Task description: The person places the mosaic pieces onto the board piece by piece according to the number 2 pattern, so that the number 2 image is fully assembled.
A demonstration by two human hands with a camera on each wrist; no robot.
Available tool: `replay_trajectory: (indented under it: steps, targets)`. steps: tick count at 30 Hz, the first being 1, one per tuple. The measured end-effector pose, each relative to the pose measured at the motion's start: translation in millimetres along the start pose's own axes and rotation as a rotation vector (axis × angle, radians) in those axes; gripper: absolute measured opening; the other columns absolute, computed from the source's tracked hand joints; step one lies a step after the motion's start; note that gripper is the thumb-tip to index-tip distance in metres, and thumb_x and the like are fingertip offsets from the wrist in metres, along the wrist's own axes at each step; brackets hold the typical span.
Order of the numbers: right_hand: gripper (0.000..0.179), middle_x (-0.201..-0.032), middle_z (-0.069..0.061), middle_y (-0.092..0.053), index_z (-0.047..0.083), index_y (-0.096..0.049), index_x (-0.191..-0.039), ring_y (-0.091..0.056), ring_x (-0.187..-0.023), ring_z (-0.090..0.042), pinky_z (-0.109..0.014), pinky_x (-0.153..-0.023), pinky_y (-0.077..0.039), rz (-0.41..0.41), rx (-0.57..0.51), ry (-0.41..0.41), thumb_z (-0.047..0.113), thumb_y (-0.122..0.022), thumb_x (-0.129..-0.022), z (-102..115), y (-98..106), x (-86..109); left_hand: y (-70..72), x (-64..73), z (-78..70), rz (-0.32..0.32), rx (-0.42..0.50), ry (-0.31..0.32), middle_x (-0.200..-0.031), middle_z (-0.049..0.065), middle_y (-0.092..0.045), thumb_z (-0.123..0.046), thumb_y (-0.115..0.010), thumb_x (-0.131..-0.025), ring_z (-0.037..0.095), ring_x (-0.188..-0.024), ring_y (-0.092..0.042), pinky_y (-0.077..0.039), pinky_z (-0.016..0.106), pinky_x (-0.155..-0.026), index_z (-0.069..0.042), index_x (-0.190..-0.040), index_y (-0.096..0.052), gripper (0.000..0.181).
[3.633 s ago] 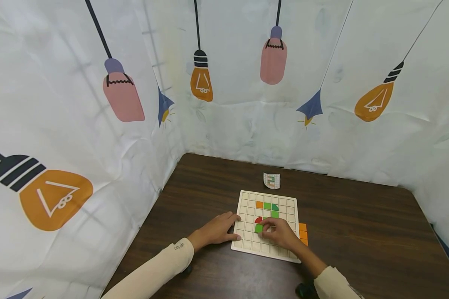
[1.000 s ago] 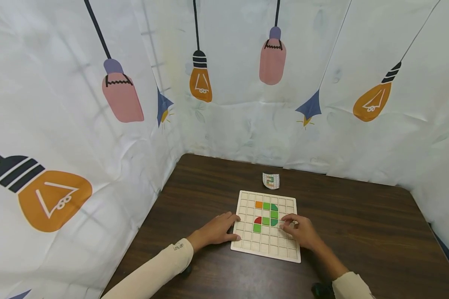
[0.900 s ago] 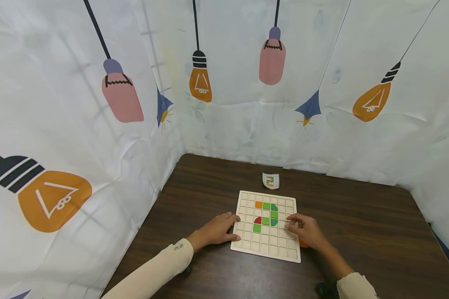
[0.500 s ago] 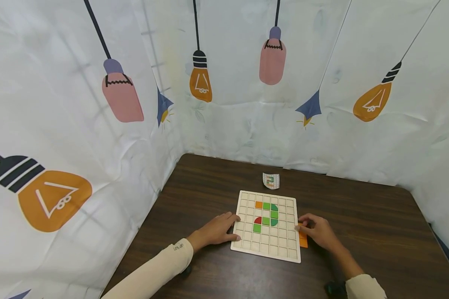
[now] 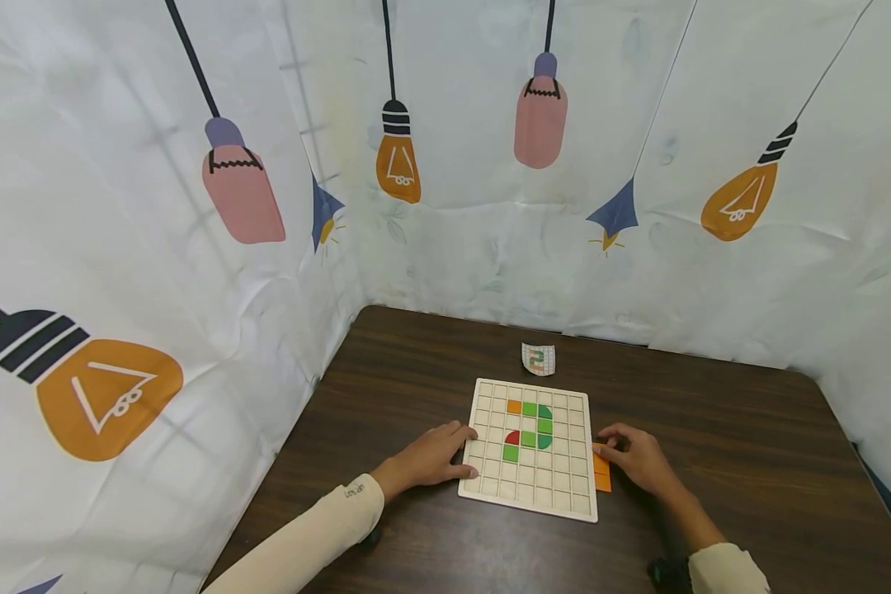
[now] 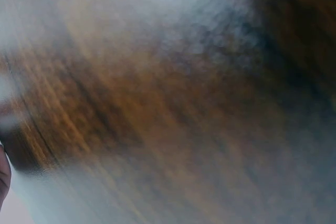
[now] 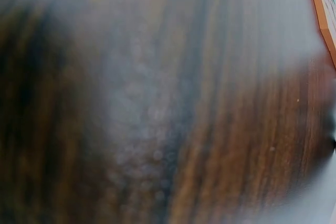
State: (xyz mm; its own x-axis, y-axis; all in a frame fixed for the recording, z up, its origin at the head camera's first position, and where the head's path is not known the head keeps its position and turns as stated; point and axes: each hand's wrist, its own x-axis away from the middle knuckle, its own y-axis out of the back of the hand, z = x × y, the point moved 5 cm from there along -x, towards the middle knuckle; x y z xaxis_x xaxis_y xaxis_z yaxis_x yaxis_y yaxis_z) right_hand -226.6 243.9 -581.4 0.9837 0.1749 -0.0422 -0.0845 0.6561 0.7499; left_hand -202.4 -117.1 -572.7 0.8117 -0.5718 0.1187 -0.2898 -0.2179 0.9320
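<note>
A pale wooden grid board (image 5: 490, 483) lies on the table. My left hand (image 5: 434, 455) rests at its left edge, thumb and fingers spread over the rim. On the grid sit an orange square tile (image 5: 515, 407), several green square tiles (image 5: 530, 409), two dark green quarter-round tiles (image 5: 545, 411) and a red quarter-round tile (image 5: 512, 438). Beyond the board's right edge is a row of orange tiles (image 5: 602, 477). My right hand (image 5: 638, 460) has its bent fingers at the far tile of that row, partly covering it; I cannot tell whether it pinches the tile.
A small paper card (image 5: 539, 360) with a coloured grid pattern lies behind the board. The dark wood table (image 5: 720, 445) meets white patterned cloth (image 5: 475, 264) at the back and left. The right wrist view catches the orange tiles (image 7: 319, 9) at its edge.
My right hand has moved from over the board rightward to the orange tiles, slowing in the last half second. A dark green quarter-round tile shows below the green column. The left hand stays put.
</note>
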Motion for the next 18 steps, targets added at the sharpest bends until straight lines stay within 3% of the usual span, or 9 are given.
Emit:
replay_trajectory:
  steps: [10,18]
  targets:
    - [0.024,-0.086,0.002,-0.061,0.009,-0.072,-0.107,-0.05,-0.075,-0.009,-0.025,-0.066,-0.04,-0.007,0.015,0.017,0.022,-0.079,-0.088,-4.8,4.6,1.1,0.3,-0.5,-0.6,0.004,-0.002,0.0,-0.116,-0.003,-0.057,-0.059,-0.064,-0.092,0.009,-0.099,-0.053,-0.046,0.034,-0.093,-0.021,-0.139,-0.051,0.062]
    - [0.025,-0.095,-0.001,-0.063,0.01,-0.071,-0.11,-0.042,-0.063,-0.004,-0.024,-0.059,-0.039,0.056,-0.037,0.063,0.017,-0.079,-0.087,-9.7,8.4,3.1,0.5,-0.8,-0.8,0.002,0.004,0.001,-0.114,-0.003,-0.056,-0.058,-0.065,-0.092,0.008,-0.095,-0.051,-0.046,0.033,-0.091,-0.02,-0.139,-0.051,0.062]
